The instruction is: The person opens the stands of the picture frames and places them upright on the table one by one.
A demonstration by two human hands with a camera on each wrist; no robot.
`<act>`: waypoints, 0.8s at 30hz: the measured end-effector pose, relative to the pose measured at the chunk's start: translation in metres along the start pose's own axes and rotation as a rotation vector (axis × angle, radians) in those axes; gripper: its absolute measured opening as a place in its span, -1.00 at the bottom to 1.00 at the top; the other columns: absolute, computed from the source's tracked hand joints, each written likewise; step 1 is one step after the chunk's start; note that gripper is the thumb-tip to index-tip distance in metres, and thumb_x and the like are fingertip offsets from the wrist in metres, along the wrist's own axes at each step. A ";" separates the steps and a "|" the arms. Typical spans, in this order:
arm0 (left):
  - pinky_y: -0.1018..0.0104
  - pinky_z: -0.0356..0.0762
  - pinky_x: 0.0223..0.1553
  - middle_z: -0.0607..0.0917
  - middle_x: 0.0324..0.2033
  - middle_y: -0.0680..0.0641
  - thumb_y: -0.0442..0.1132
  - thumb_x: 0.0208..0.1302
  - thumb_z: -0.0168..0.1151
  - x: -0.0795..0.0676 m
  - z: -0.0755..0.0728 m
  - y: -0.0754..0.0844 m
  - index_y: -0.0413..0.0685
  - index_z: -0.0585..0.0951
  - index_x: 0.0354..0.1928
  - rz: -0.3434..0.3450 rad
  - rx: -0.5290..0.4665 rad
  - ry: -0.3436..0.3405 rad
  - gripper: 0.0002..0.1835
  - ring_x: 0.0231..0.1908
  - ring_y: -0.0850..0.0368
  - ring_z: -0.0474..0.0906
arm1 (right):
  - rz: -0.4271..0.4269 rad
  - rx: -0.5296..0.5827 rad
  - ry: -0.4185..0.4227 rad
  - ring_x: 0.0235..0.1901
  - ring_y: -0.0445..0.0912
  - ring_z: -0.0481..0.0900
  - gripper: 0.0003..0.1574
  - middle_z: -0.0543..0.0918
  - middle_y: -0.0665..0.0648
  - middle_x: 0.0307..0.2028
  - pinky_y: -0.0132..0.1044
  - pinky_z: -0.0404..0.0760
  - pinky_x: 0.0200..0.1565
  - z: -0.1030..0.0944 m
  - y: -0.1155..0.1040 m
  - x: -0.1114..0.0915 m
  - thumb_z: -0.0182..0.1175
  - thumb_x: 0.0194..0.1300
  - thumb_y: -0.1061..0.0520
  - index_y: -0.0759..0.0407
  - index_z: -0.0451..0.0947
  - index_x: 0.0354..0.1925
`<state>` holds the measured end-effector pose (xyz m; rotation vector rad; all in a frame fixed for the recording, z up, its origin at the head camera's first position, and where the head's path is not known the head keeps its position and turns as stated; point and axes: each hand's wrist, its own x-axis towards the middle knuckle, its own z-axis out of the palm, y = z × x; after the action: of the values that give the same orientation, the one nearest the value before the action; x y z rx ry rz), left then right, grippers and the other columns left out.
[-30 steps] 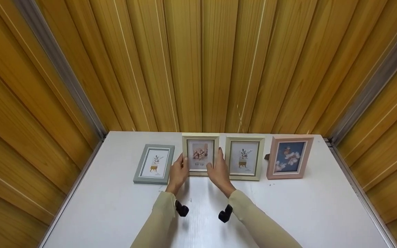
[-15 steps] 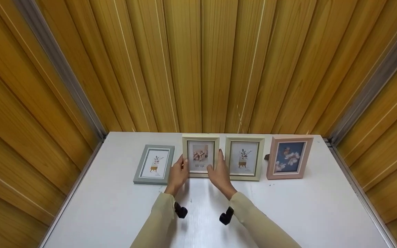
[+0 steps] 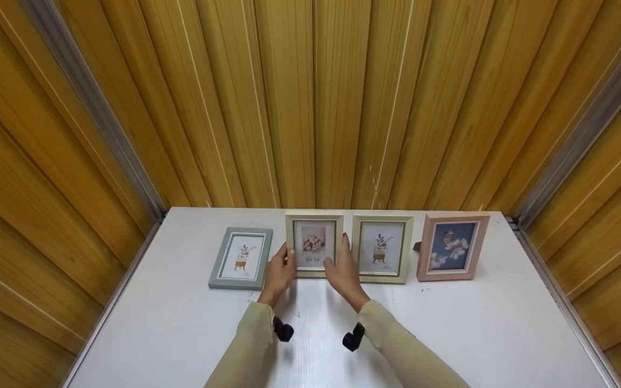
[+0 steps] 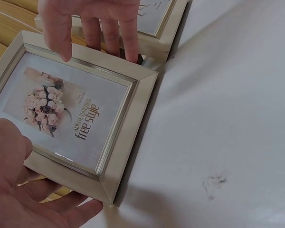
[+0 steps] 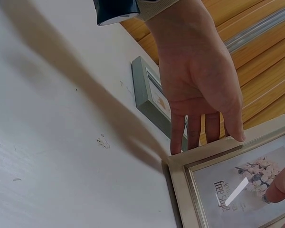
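A cream picture frame (image 3: 314, 272) with a photo of a pink flower bouquet stands upright near the back of the white table. My left hand (image 3: 279, 274) grips its left side, thumb at the front and fingers along the edge and behind. On the opposite side my right hand (image 3: 343, 271) holds it the same way. The left wrist view shows the frame (image 4: 128, 152) with its bottom edge right at the tabletop. In the right wrist view, the left hand's fingers (image 5: 194, 130) lie along the frame's side (image 5: 206, 153).
Left of the hands, a grey-green picture frame (image 3: 215, 282) lies tilted back. A second cream frame (image 3: 407, 253) stands close beside my right hand, and a pink frame (image 3: 423, 269) farther right. Wood-panelled walls (image 3: 337, 108) enclose the white table (image 3: 170, 334) at back and sides.
Over the last second the held picture frame has come down slightly and a little nearer to me, both hands moving with it. The other frames stay where they were.
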<state>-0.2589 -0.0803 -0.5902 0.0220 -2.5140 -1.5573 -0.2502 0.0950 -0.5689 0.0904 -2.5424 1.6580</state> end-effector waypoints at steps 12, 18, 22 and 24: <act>-0.05 0.50 0.24 0.47 0.33 -0.43 -0.30 0.60 0.00 -0.001 -0.005 0.000 -0.40 0.30 0.47 0.000 -0.072 -0.011 -0.48 0.30 -0.31 0.47 | 0.009 -0.017 0.006 0.55 0.26 -0.02 0.04 -0.08 0.36 0.60 0.16 0.07 0.49 -0.004 -0.006 -0.009 0.12 0.45 0.28 0.28 -0.27 0.63; -0.08 0.55 0.18 0.51 0.27 -0.47 -0.24 0.58 0.06 -0.007 -0.027 0.002 -0.40 0.35 0.44 0.005 -0.006 0.009 -0.48 0.17 -0.37 0.58 | -0.015 -0.044 -0.024 0.55 0.26 0.01 0.05 -0.03 0.36 0.59 0.17 0.10 0.48 -0.014 -0.019 -0.014 0.12 0.46 0.25 0.24 -0.27 0.64; -0.09 0.57 0.16 0.53 0.26 -0.46 -0.22 0.58 0.09 -0.011 -0.043 0.002 -0.39 0.39 0.42 0.029 0.018 0.018 -0.49 0.14 -0.35 0.61 | -0.066 -0.063 -0.049 0.53 0.26 0.06 0.04 0.04 0.38 0.57 0.18 0.15 0.46 -0.021 -0.029 -0.018 0.14 0.45 0.21 0.24 -0.23 0.64; -0.09 0.58 0.15 0.53 0.28 -0.44 -0.21 0.57 0.10 -0.012 -0.050 0.001 -0.35 0.40 0.42 0.032 0.019 0.022 -0.49 0.14 -0.32 0.62 | -0.103 -0.081 -0.060 0.52 0.27 0.09 0.04 0.08 0.39 0.56 0.19 0.19 0.44 -0.023 -0.035 -0.020 0.15 0.44 0.21 0.27 -0.21 0.63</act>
<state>-0.2386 -0.1226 -0.5691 0.0020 -2.5001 -1.5126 -0.2250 0.1022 -0.5301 0.2635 -2.5964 1.5355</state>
